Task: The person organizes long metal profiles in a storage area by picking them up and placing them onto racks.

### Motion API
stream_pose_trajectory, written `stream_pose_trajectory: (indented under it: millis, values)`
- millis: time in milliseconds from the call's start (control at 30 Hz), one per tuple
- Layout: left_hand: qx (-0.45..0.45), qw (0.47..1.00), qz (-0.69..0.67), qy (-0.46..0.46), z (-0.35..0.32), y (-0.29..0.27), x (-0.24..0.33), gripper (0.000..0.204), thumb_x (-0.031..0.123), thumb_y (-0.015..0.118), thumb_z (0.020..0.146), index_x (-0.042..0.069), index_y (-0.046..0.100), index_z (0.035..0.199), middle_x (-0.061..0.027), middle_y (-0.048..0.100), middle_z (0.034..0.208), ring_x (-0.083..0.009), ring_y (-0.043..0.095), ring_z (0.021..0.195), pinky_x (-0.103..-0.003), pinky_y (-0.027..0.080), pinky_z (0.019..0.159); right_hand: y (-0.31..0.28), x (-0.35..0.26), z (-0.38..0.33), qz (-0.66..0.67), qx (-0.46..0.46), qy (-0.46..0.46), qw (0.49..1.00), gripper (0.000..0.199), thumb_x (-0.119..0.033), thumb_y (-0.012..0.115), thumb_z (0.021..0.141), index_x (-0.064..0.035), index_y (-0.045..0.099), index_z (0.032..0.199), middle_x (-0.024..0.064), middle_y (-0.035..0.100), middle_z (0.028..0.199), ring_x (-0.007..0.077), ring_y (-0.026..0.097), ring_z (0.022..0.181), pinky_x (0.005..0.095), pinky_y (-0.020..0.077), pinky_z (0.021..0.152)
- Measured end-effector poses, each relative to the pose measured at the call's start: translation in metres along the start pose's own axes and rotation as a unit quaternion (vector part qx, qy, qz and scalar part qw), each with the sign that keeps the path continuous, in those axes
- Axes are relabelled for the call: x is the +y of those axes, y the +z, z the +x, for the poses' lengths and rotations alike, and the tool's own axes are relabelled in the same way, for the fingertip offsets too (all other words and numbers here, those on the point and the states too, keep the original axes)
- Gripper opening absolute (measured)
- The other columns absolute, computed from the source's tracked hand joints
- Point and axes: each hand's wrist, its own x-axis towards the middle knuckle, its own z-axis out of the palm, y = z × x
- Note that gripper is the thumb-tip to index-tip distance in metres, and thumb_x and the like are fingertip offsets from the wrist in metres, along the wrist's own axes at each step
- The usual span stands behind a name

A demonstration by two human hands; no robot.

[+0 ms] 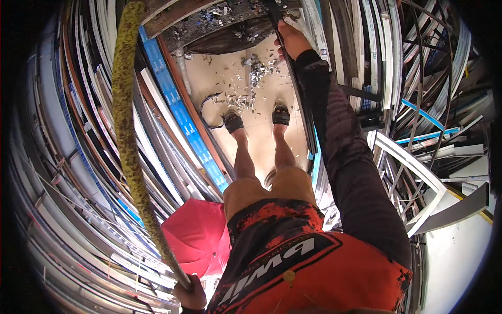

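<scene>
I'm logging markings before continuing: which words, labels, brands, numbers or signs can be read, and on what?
Red-and-black shirt: large white lettering, readable, but I don't copy out wording or brands.
Blue-faced profile: repeated white print, too small to read.
White upper-right profile: blue print, too small to read.

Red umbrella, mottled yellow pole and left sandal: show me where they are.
Mottled yellow pole (128,146), head view, middle of shaft.
Red umbrella (197,235), head view, canopy.
Left sandal (234,123), head view, strap.
</scene>
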Motion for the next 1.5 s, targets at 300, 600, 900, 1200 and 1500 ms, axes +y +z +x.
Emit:
stream_pose_trajectory:
  millis: [300,600,900,1200,1500]
  values:
    - [0.069,0.974,-0.095,0.195,0.265,0.276,-0.019,0.02,0.019,0.058,0.088,-0.001,0.06,0.091,-0.0197,0.062,0.075,-0.0356,0.061,0.068,-0.041,0.048,0.061,0.011,0.001,0.008,0.042,-0.02,-0.027,0.999,0.053,-0.054,0.046,0.096,-0.0157,0.052,0.133,0.0043,0.061,0.08,0.0131,0.052,0.053,0.0305,0.0482,0.05]
    - [-0.047,0.996,0.016,0.08,0.053,0.075,0.012,0.027,0.021,0.066,0.084,0.001,0.052,0.072,-0.0191,0.052,0.056,-0.0374,0.057,0.05,-0.045,0.042,0.049,-0.01,0.024,0.026,-0.044,-0.005,0.02,0.999,0.079,-0.076,0.039,0.086,-0.0004,0.057,0.095,0.0058,0.052,0.061,0.0163,0.05,0.048,0.0326,0.0448,0.048]
    - [-0.008,0.997,0.081,0.009,-0.01,-0.005,0.06,0.03,0.017,0.064,0.086,0.001,0.049,0.066,-0.015,0.049,0.054,-0.0244,0.049,0.048,-0.042,0.038,0.05,-0.026,0.063,-0.025,0.042,-0.07,0.1,0.992,0.074,-0.074,0.04,0.087,-0.0029,0.059,0.093,0.004,0.054,0.064,0.0149,0.055,0.055,0.03,0.0471,0.051]
    - [-0.004,0.995,-0.102,-0.012,0.007,0.003,-0.002,0.032,0.015,0.067,0.088,0.012,0.045,0.066,0.0032,0.04,0.05,-0.0101,0.042,0.038,-0.031,0.034,0.036,-0.115,0.112,-0.107,-0.007,-0.005,-0.002,1.0,0.064,-0.057,0.061,0.086,0.0004,0.052,0.111,0.0065,0.06,0.083,0.0139,0.061,0.068,0.0291,0.0515,0.06]
    - [0.139,0.989,-0.049,0.025,-0.009,0.011,0.018,0.029,0.02,0.07,0.086,0.007,0.047,0.074,-0.0013,0.047,0.06,-0.0136,0.046,0.048,-0.031,0.038,0.044,-0.204,0.15,-0.15,0.014,0.291,-0.127,0.948,0.052,-0.047,0.071,0.082,0.0025,0.064,0.097,0.0141,0.067,0.077,0.0225,0.066,0.073,0.0356,0.0503,0.067]
